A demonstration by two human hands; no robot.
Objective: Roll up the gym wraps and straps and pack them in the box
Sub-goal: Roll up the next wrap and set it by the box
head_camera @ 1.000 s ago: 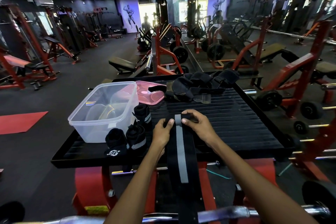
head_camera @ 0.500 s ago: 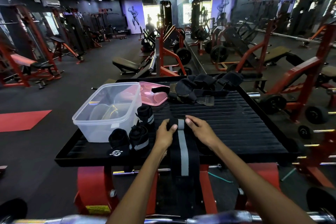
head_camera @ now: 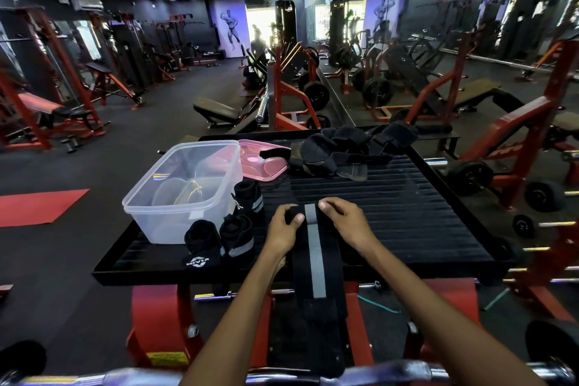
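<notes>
A black wrap with a grey stripe (head_camera: 315, 263) lies lengthwise on the black ribbed platform (head_camera: 407, 216), its tail hanging over the near edge. My left hand (head_camera: 283, 230) and my right hand (head_camera: 343, 222) pinch its far end, which is rolled into a small coil. Three rolled black wraps (head_camera: 219, 236) stand beside the clear plastic box (head_camera: 183, 188). A pile of unrolled black wraps and straps (head_camera: 344, 150) lies at the platform's far edge.
A pink lid (head_camera: 261, 163) lies behind the box. Red machine frame (head_camera: 156, 316) sits under the platform, and a chrome bar (head_camera: 407, 370) crosses close below me. Benches and weight plates surround the platform.
The roll at the far end has grown a little. Less of the wrap's tail hangs over the near edge. Both hands stay at the coil.
</notes>
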